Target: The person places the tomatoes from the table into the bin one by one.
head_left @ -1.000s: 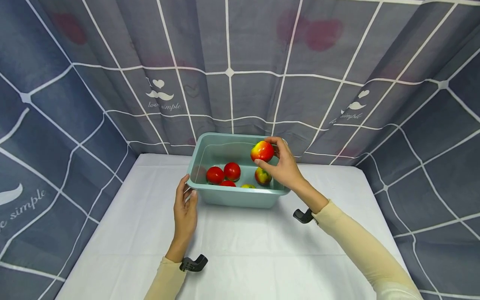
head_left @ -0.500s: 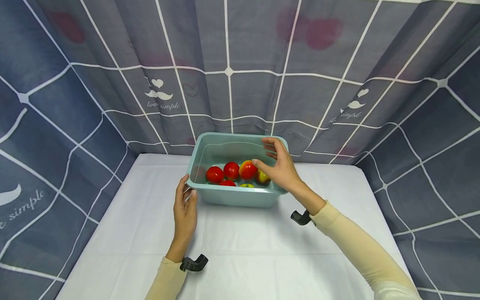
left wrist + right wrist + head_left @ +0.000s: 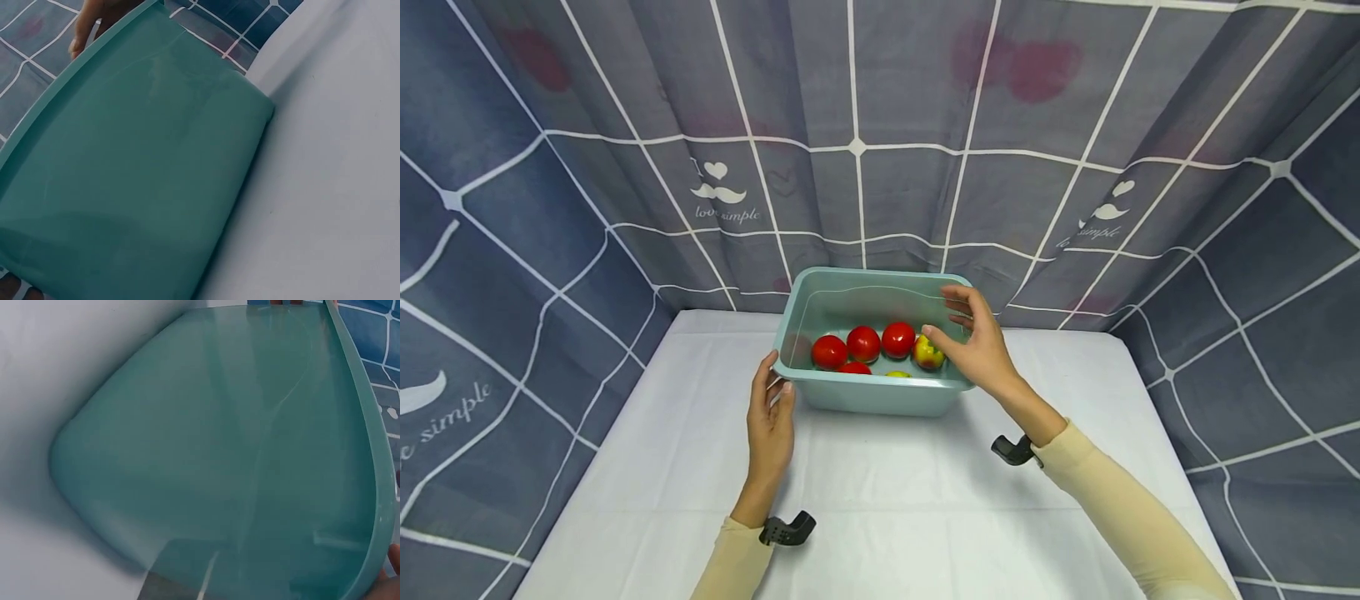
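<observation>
A pale green plastic bin (image 3: pixel 880 398) stands on the white-covered table. Inside lie several round, shiny fruits, among them a red one (image 3: pixel 829 352), another red one (image 3: pixel 863 342) and a third red one (image 3: pixel 898 340). A yellow-and-red apple-like fruit (image 3: pixel 928 353) sits at the right, partly behind my right thumb. My right hand (image 3: pixel 981 346) hovers over the bin's right end, thumb and fingers spread, gripping nothing. My left hand (image 3: pixel 771 429) rests at the bin's front left corner, fingers by its left wall. Both wrist views mostly show the bin's outer wall.
A grey-blue checked curtain (image 3: pixel 910 192) hangs right behind the bin and along both sides. White cloth (image 3: pixel 880 517) covers the table in front of the bin. Two lower fruits are mostly hidden by the bin's front wall.
My right hand has let go of the red-and-yellow fruit, which dropped into the bin, rolled and now shows red. The hand has shifted slightly right. My left hand has stayed put.
</observation>
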`<state>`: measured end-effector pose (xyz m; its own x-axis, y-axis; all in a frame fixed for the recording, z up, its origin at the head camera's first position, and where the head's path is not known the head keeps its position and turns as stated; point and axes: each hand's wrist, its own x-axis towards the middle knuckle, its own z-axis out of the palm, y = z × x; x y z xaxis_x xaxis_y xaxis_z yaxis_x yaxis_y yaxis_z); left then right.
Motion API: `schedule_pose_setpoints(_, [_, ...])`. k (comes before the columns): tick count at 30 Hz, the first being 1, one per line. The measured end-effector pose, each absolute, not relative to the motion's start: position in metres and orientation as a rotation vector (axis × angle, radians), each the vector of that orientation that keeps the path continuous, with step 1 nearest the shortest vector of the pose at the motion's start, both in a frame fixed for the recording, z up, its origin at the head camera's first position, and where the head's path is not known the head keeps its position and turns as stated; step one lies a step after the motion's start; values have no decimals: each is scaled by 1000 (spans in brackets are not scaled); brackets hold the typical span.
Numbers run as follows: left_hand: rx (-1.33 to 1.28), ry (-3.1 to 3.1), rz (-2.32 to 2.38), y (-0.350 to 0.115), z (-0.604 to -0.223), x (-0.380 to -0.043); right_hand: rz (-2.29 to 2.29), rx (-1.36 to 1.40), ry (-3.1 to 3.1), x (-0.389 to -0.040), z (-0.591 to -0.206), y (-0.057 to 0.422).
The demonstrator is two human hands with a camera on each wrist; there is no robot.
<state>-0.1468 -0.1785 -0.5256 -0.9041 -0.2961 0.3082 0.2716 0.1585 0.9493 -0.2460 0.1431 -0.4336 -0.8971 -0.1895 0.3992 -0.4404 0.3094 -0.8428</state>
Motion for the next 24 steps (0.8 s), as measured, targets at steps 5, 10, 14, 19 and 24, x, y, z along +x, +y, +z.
schedule_pose_setpoints(5, [25,-2021,-1801,-183,-521,-149,1610,506,-2302,-236,-442,153])
schedule_pose_setpoints(10, [1,-2071,-1732,-185,-522,-142,1526,437,-2259,-218,-456,166])
schedule_pose_setpoints(14, [-81,-2163,-1581,-183,-526,-131,1390,377,-2332,-194,-471,180])
schedule_pose_setpoints(19, [-162,-2366,-1339,-178,-528,-110,1177,325,-2551,-154,-494,190])
schedule_pose_setpoints(24, [-229,-2588,-931,-175,-531,-89,888,359,-2765,-120,-517,190])
